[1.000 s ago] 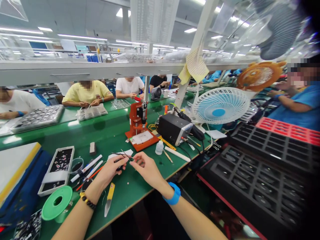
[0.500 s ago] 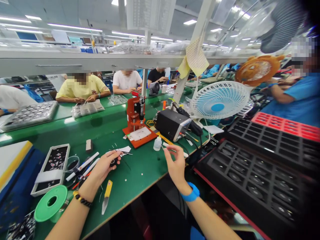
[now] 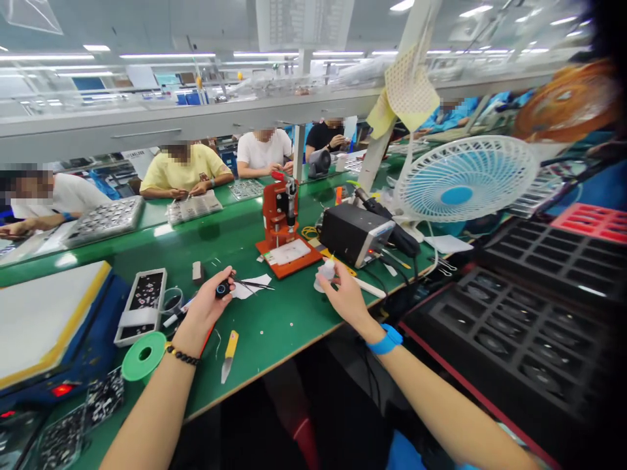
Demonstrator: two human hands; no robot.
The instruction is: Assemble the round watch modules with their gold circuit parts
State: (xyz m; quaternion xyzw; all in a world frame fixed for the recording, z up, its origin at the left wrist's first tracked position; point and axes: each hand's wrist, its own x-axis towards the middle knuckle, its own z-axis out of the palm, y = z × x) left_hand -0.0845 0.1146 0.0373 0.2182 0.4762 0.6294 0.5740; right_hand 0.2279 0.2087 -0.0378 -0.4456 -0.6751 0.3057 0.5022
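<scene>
My left hand (image 3: 208, 301) is closed on a small round black part (image 3: 223, 289) with a shiny, lens-like face. Dark tweezers (image 3: 257, 285) stick out past its fingers over a white scrap of paper (image 3: 249, 291); whether the hand grips them too is unclear. My right hand (image 3: 347, 295) has its thumb and fingers around a small white plastic bottle (image 3: 324, 274), which stands upright with a yellowish tip on top. Closer to me on the green bench (image 3: 274, 346) lies a knife with a yellow handle (image 3: 230, 346).
An orange hand press (image 3: 281, 222) stands behind the hands, beside a black soldering station (image 3: 355, 235) and a white-blue fan (image 3: 460, 186). At left are a parts tray (image 3: 162, 307) and a green spool (image 3: 144, 356). Black foam trays (image 3: 494, 326) sit at right. Several people work opposite.
My right hand has moved from beside the white bottle onto it, fingers now around it. My left hand still holds the black part, its face turned more into view. The camera view has shifted.
</scene>
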